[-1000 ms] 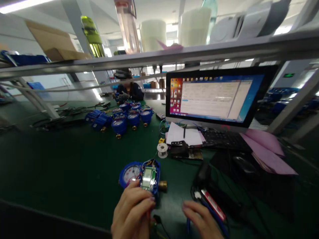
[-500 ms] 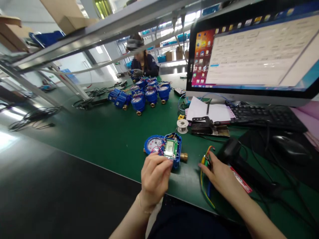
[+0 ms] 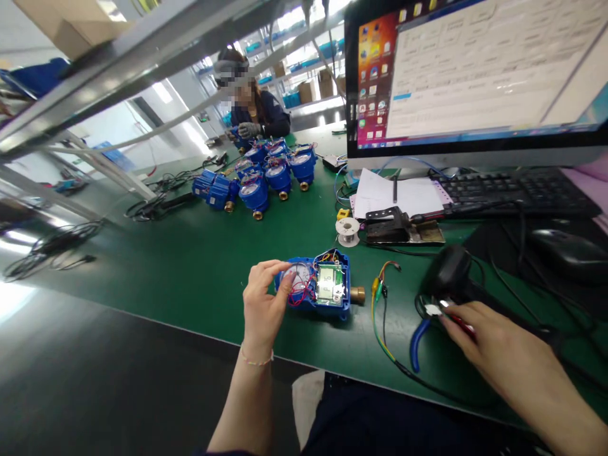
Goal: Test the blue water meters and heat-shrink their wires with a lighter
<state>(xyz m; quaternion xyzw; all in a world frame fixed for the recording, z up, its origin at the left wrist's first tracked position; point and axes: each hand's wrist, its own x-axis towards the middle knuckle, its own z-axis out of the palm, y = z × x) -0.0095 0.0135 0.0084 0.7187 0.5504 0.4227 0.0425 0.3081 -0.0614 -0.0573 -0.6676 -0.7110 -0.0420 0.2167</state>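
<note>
A blue water meter point(image 3: 327, 286) lies near the front edge of the green table point(image 3: 199, 266), its cover off, showing a small green circuit board, red wires and a brass end fitting. My left hand point(image 3: 263, 305) clasps its round dial end between thumb and fingers. My right hand point(image 3: 494, 347) is stretched out flat to the right, its fingertips touching a red-and-blue-handled pliers point(image 3: 420, 334) beside a black handheld scanner point(image 3: 450, 273). Nothing is closed in that hand. Yellow and green clip leads point(image 3: 380, 292) lie between meter and pliers.
A monitor point(image 3: 475, 69), keyboard point(image 3: 513, 193), mouse point(image 3: 567, 252), papers point(image 3: 401, 197) and a solder spool point(image 3: 348, 230) are behind. Several blue meters point(image 3: 259, 180) cluster further back, where a co-worker point(image 3: 254, 107) sits. Cables point(image 3: 52, 244) lie on the left; a shelf rail point(image 3: 142, 50) runs overhead.
My left hand slid from the circuit board side to the meter's dial end. My right hand moved right from the clip leads to the pliers. The view tilted down.
</note>
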